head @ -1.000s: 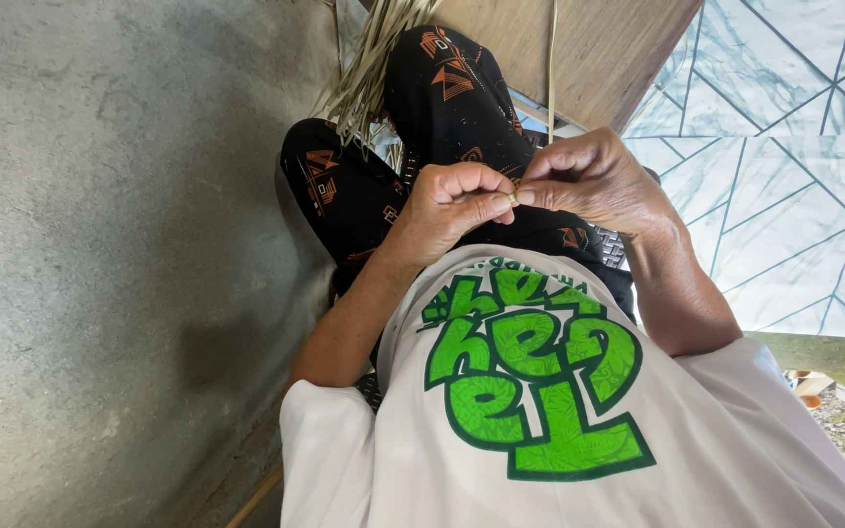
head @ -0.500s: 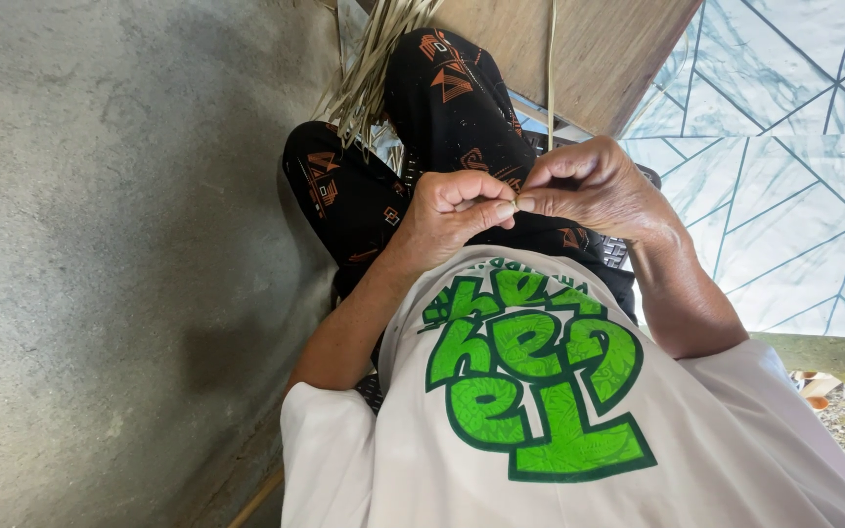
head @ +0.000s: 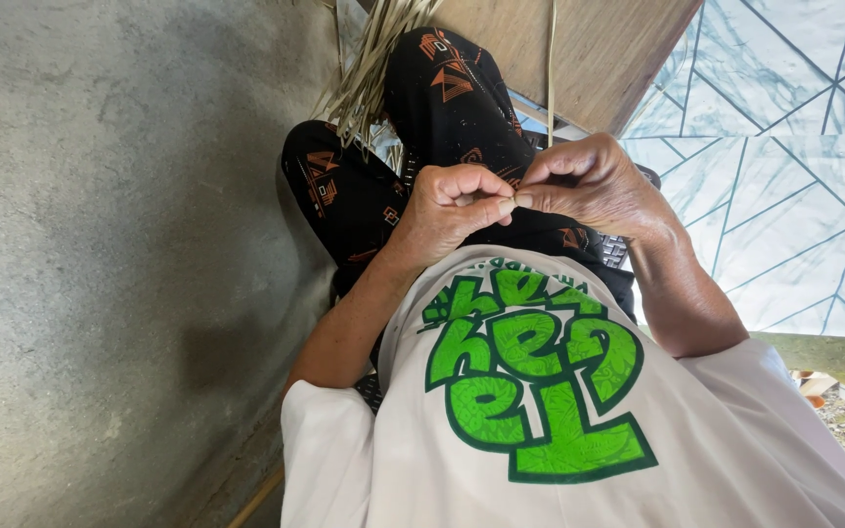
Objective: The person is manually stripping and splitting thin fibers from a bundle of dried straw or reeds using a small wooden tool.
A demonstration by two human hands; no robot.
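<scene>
Basically, we see both hands pinched together over the lap, fingertips meeting on something thin, likely the near end of a pale strip (head: 551,59) that runs up past the wooden board (head: 599,49); what sits between the fingers is too small to tell for sure. Left hand (head: 452,205) is curled into a loose fist, thumb pressed to forefinger. Right hand (head: 584,186) has its fingers closed in a pinch, its tips touching the left's. Compared with a second ago, the hands have barely shifted: same meeting point, the left fist a bit tighter. We judge the fine fingerwork is ongoing, not finished.

Further out: legs in black trousers with orange pattern (head: 442,108) lie just beyond the hands, and a bundle of dry straw-like strips (head: 374,78) rests on the far left knee. Grey concrete floor (head: 100,244) lies left, pale tiled floor (head: 794,147) right. White shirt with green lettering (head: 540,391) fills the near foreground.
</scene>
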